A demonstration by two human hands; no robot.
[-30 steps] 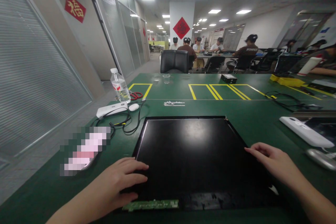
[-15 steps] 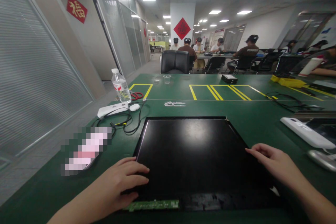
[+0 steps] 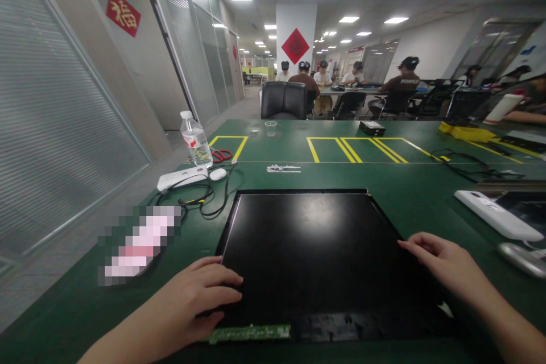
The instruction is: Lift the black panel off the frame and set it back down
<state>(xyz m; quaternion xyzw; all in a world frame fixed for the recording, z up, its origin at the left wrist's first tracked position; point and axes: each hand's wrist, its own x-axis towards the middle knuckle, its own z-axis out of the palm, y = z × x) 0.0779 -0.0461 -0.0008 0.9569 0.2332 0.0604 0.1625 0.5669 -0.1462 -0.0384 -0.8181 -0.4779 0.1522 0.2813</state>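
Note:
A black display panel (image 3: 307,244) lies flat on the green table in a thin dark frame, with light glaring off its glossy face. Along its near edge runs a narrow green circuit board (image 3: 251,332). My left hand (image 3: 198,293) rests across the panel's left edge, fingers apart and tips on the surface; its thumb is close to the circuit board. At the right edge, my right hand (image 3: 435,253) has thumb and forefinger pinched together on the rim. Its other fingers are curled and partly hidden.
Left of the panel are a blurred-out pink item (image 3: 143,244), black cables (image 3: 209,199), a white device (image 3: 181,178), a water bottle (image 3: 196,139) and red-handled scissors (image 3: 222,155). A white handheld device (image 3: 497,213) lies right. Beyond stand a plastic cup (image 3: 271,128) and a black box (image 3: 372,128). Several people sit farther back.

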